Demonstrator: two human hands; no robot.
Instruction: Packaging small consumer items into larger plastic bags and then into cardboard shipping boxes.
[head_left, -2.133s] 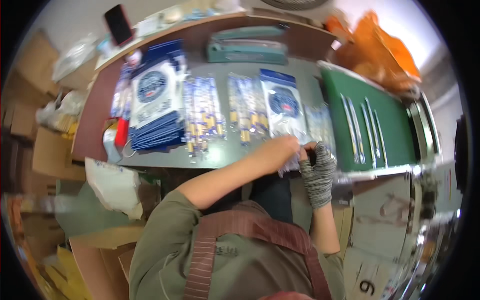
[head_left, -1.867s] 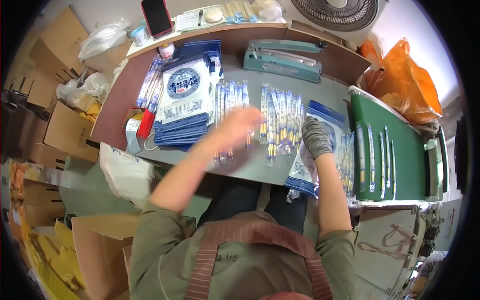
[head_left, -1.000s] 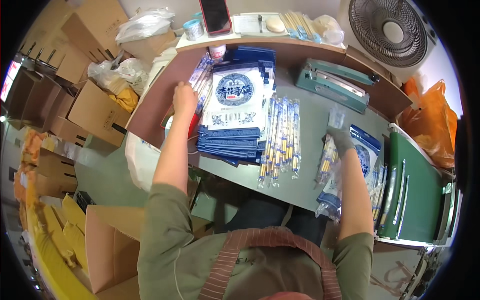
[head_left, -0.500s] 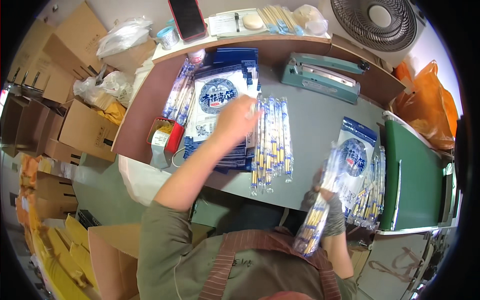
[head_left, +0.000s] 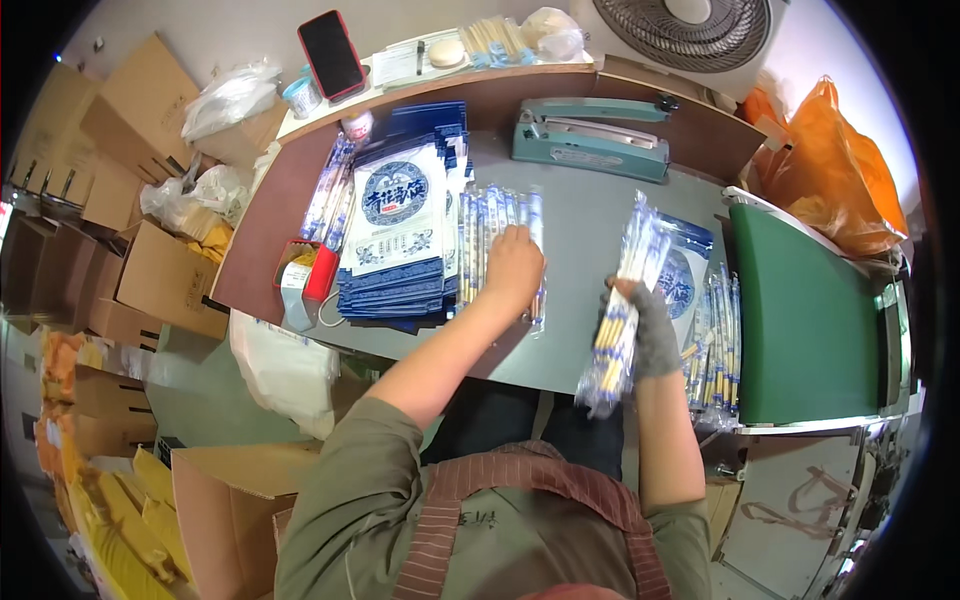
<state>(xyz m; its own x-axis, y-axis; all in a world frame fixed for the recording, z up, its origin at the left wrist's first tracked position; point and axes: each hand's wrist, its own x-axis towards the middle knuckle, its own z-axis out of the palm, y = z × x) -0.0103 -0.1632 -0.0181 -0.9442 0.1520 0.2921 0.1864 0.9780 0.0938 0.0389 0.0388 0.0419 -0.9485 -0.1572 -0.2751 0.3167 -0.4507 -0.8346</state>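
My left hand [head_left: 515, 268] is over a row of wrapped chopsticks [head_left: 477, 235] lying on the grey desk. Its fingers are curled down and closed on them; the fingertips are partly hidden. In my right hand [head_left: 652, 330], which wears a grey fingerless glove, a bundle of chopsticks in clear wrappers [head_left: 615, 335] is held at a slant above the desk's front edge. Just left of the row is a stack of blue-and-white pouches [head_left: 392, 255]. One more such pouch [head_left: 690, 240] lies behind my right hand, with several wrapped chopsticks [head_left: 718, 345] beside it.
A teal bag sealer [head_left: 590, 145] stands at the back of the desk [head_left: 585, 220]. More wrapped chopsticks [head_left: 325, 195] and a red container [head_left: 322, 270] are at the left. A phone [head_left: 332, 55] leans on the raised ledge. To the right is a green board [head_left: 800, 320]; cardboard boxes [head_left: 170, 275] crowd the left.
My left hand has moved from the pouch stack onto the row of chopsticks. My right hand has raised its bundle slightly away from my body. The whole view has shifted.
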